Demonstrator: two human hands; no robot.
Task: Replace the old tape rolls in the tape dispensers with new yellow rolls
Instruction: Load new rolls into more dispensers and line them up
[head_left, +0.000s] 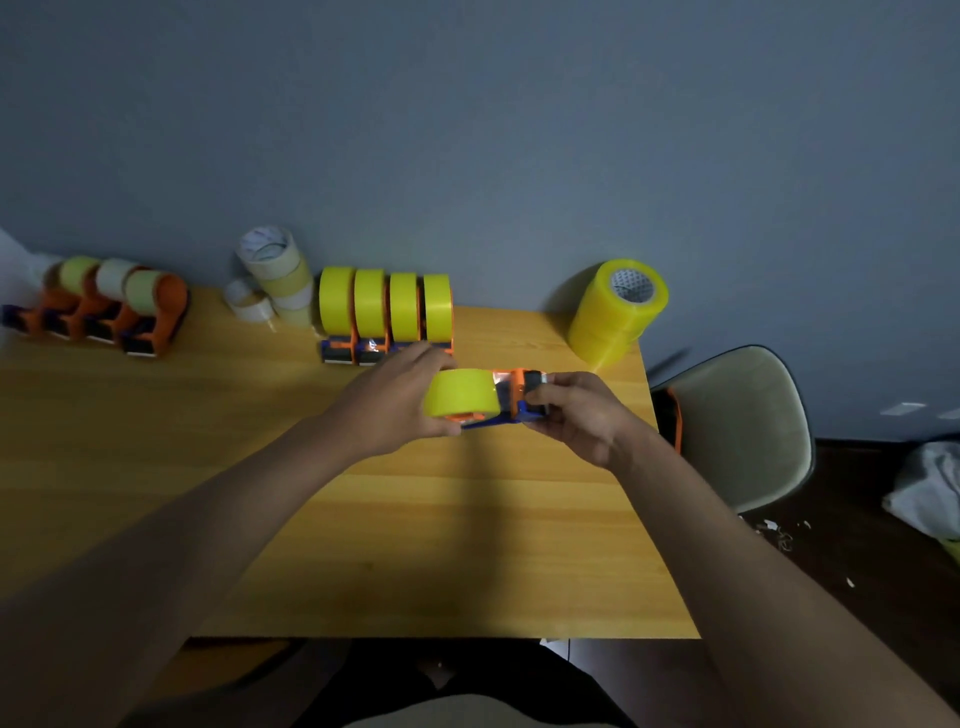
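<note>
Two hands meet above the middle of the wooden worktop (441, 545), holding one tape dispenser (511, 402) clear of the surface. The left hand (395, 400) has its fingers curled round the yellow roll (460, 392) mounted on the dispenser, thumb under the roll's lower edge. The right hand (582, 415) grips the blue and orange handle end, fingers wrapped round it.

Below the hands the near half of the worktop lies open to its front edge. The right edge runs close under the right wrist, with a pale chair (743, 426) just beyond it. At the back, against the grey-blue wall (467, 130), stands a row of four dispensers with yellow rolls (387, 306), just behind the left hand. A stack of new yellow rolls (618, 306) stands near the far right corner. A pile of pale used rolls (275, 283) sits left of the row, and further left a second row of dispensers with pale rolls (109, 306) reaches the worktop's left side.

The left hand covers the roll's left face, and the cutting end of the held dispenser is blurred behind the right fingers. An orange thing beside the chair is mostly hidden by the worktop's edge. The floor (857, 545) at right is dark, with small white scraps and a crumpled pale bag (930, 493) cut off by the frame.
</note>
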